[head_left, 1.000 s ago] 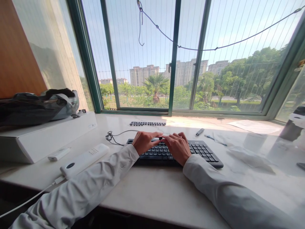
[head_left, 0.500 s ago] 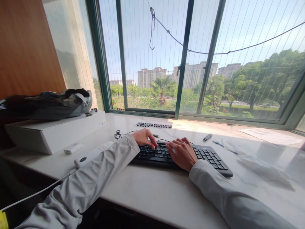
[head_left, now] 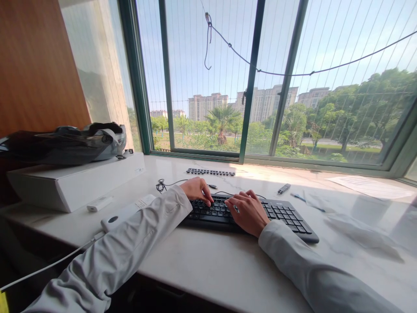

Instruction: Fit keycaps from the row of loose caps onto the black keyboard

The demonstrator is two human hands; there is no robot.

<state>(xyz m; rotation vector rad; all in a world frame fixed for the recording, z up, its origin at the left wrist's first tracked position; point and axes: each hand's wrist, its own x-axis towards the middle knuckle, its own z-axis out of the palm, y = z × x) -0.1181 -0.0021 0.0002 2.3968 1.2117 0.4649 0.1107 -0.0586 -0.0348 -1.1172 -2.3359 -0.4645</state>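
Note:
A black keyboard lies on the pale marble-patterned desk before me. Over its left half, my left hand points down with thumb and forefinger brought together at the keys. Whatever may be between those fingertips is too small to make out. My right hand rests across the keyboard's middle, palm down, its fingers stretched out over the keys and hiding some of them. Behind the keyboard, rows of small black keycaps stand on the desk.
A cable with a plug lies behind my left hand. At left are a white box carrying a dark visor-like item, and a white device with a cord. On the right lie a small grey stick, a thin tool, plastic wrap and paper.
My left thumb and forefinger have dipped slightly toward the keys and drawn left a little. My right hand has barely shifted; the keyboard stays in place.

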